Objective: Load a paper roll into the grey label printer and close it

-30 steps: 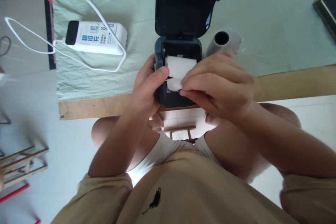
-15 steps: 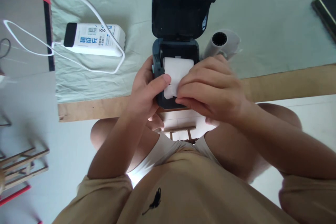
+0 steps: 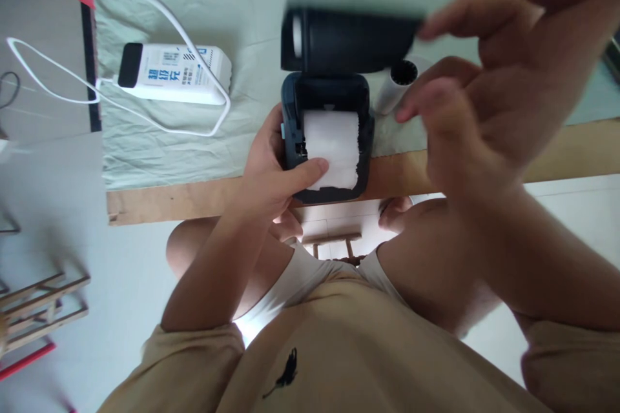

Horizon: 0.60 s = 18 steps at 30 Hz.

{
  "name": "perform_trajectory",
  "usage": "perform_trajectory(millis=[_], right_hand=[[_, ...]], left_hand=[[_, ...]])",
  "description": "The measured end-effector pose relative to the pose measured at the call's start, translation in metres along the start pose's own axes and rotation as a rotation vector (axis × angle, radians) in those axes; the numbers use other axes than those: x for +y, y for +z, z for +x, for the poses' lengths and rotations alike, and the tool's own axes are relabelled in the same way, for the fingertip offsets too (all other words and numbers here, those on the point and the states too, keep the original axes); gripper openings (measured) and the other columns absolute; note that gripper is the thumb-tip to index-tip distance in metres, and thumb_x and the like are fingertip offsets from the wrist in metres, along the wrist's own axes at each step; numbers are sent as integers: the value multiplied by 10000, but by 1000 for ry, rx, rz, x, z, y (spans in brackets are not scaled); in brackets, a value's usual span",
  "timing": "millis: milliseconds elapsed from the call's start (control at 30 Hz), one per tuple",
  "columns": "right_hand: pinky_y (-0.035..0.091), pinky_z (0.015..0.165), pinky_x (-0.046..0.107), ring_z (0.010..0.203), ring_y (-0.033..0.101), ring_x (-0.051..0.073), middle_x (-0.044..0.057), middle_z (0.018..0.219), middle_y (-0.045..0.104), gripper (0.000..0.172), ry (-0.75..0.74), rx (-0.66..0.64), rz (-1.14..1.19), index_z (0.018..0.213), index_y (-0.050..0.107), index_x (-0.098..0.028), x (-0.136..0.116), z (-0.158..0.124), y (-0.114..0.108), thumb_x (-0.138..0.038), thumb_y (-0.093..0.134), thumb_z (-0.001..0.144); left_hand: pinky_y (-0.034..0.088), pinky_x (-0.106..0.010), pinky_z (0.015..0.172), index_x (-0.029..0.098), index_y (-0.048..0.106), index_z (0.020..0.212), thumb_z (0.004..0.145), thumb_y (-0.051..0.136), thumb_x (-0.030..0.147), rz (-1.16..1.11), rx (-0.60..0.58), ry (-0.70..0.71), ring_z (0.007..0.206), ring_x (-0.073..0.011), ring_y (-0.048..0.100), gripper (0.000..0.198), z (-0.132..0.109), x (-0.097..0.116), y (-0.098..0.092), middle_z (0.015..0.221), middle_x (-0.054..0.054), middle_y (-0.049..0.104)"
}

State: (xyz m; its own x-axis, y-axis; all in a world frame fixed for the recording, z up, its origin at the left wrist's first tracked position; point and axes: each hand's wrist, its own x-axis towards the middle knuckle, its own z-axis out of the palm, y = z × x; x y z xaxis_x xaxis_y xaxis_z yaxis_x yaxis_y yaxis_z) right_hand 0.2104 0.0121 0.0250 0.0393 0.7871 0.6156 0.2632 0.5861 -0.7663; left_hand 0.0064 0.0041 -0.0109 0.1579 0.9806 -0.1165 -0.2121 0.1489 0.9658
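A dark portable thermal printer [image 3: 292,100] sits at the table's front edge with its compartment uncovered. My left hand [image 3: 271,171] grips its left side, and the thumb presses on the white paper [image 3: 334,142] that lies across the compartment. The paper's end and right edge look ragged. Behind, the hinged printer lid [image 3: 358,39] stands raised and is blurred. My right hand [image 3: 504,71] is spread, its fingers apart, with one fingertip at the lid's right edge; whether it presses there I cannot tell. Below those fingers stands a white paper roll [image 3: 387,95] with a dark core, partly covered.
A white power bank [image 3: 179,74] with a black end lies on the left of the green tablecloth [image 3: 252,26]. A white cable [image 3: 159,3] loops over it. A dark object [image 3: 616,51] shows at the right edge. The table has a wooden front edge [image 3: 169,203].
My right hand has let go of the paper and moved up and right, fingers spread. The lid has swung up from lying back. More of the paper shows; my left hand stays on the printer.
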Motion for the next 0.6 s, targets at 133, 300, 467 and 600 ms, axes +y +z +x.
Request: perform_trajectory(millis=[133, 300, 467, 600], right_hand=[[392, 538, 252, 626, 512, 49, -26, 929, 613, 118, -32, 83, 143, 1005, 608, -244, 4, -2, 3, -275, 653, 900], [197, 392, 207, 413, 325, 11, -69, 457, 374, 471, 28, -243, -60, 562, 461, -164, 4, -11, 2, -283, 663, 971], [165, 355, 196, 359, 236, 0, -69, 395, 222, 677, 71, -343, -188, 471, 375, -161, 24, -18, 4, -495, 604, 1014], [164, 348, 191, 356, 229, -4, -62, 342, 287, 698, 104, -375, -168, 423, 411, -156, 34, -20, 5, -503, 671, 970]], left_hand=[[604, -333, 816, 220, 681, 1166, 679, 890, 247, -12, 2, 21, 954, -247, 728, 530, 1, 0, 0, 1011, -38, 729], [623, -333, 774, 227, 683, 1152, 766, 860, 391, -111, -50, 26, 994, -264, 753, 456, 0, 2, 3, 1030, -49, 739], [641, -365, 896, 223, 692, 1155, 903, 709, 522, -135, 0, -41, 1274, -319, 692, 391, -1, 7, 13, 1036, -61, 732], [648, -336, 851, 228, 697, 1161, 896, 728, 464, -158, -21, -33, 1266, -316, 700, 356, -1, 8, 14, 1014, -51, 745]])
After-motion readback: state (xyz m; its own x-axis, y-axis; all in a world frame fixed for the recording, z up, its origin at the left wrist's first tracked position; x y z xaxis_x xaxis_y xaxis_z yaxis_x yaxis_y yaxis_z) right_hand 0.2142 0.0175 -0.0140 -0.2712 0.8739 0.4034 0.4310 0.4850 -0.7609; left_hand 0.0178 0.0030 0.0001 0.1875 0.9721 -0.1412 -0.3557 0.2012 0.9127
